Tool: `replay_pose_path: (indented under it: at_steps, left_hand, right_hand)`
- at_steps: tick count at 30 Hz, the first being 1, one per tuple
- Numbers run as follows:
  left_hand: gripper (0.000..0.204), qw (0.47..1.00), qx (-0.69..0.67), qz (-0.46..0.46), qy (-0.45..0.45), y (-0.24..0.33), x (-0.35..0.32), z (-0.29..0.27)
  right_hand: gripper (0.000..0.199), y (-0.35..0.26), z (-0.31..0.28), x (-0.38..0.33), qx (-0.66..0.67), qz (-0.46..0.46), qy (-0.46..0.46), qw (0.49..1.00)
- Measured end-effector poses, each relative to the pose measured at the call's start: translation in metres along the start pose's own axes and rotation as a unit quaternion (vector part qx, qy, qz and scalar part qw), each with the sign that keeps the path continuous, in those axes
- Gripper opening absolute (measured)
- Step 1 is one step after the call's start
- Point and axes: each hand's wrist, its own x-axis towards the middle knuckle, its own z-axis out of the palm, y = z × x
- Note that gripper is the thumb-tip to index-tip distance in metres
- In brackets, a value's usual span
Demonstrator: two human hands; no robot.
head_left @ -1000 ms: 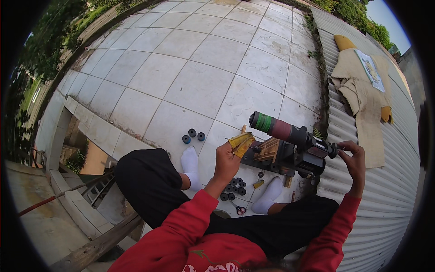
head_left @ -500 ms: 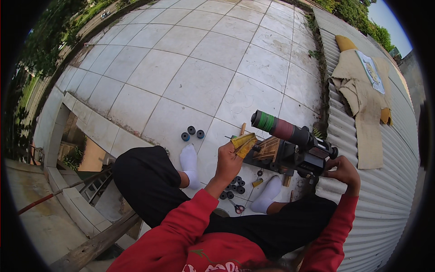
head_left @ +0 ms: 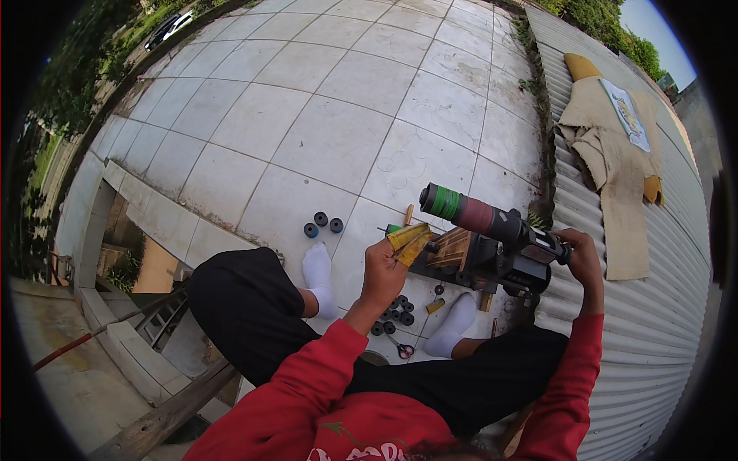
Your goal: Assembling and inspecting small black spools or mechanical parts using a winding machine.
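Observation:
My left hand (head_left: 384, 273) pinches a folded yellow sheet (head_left: 409, 243), worn and sandpaper-like, against the left end of a black motorised machine (head_left: 492, 257). Whether the sheet touches the spindle there, I cannot tell. Along the machine's top runs a dark cylinder (head_left: 465, 209) with green and maroon bands. At its right end my right hand (head_left: 583, 261) has its fingers bent around a black knob (head_left: 565, 252). A slatted wooden block (head_left: 451, 250) sits in the machine's middle. Several black rollers (head_left: 395, 311) lie on the tiles between my feet.
Three more rollers (head_left: 323, 224) stand beyond my left foot. Scissors (head_left: 403, 349) and a small yellow piece (head_left: 436, 305) lie near my right foot. Corrugated sheeting (head_left: 600, 338) borders the right side, with sacking (head_left: 619, 207) on it. A low ledge (head_left: 165, 223) edges an opening at left.
My right hand has moved up from the machine's lower right side to the knob. The left hand keeps the yellow sheet at the left end. The view has shifted slightly.

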Motion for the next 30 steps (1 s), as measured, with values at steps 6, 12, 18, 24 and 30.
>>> replay_pose_path:
  at_steps: [6,12,18,24,30]
  left_hand:
    - [0.027,0.999,0.010,-0.028,-0.021,0.002,-0.001,-0.002]
    - [0.027,1.000,-0.001,-0.019,-0.014,-0.001,-0.002,-0.001]
    - [0.028,0.999,-0.007,-0.037,-0.026,-0.001,-0.004,-0.002]
    - [0.029,0.999,0.005,-0.015,-0.028,0.002,-0.003,-0.001]
    - [0.029,0.999,0.013,-0.012,-0.034,0.007,-0.002,0.001]
  right_hand:
    - [0.011,-0.005,-0.001,-0.030,0.063,0.158,-0.160,0.972]
    - [0.019,-0.022,-0.030,-0.061,0.157,0.090,-0.135,0.974]
    - [0.019,-0.015,-0.024,-0.038,0.151,0.044,0.088,0.984]
    - [0.022,0.007,0.000,-0.001,-0.100,0.051,-0.073,0.991]
    - [0.013,-0.007,-0.006,-0.031,0.063,0.144,-0.194,0.968]
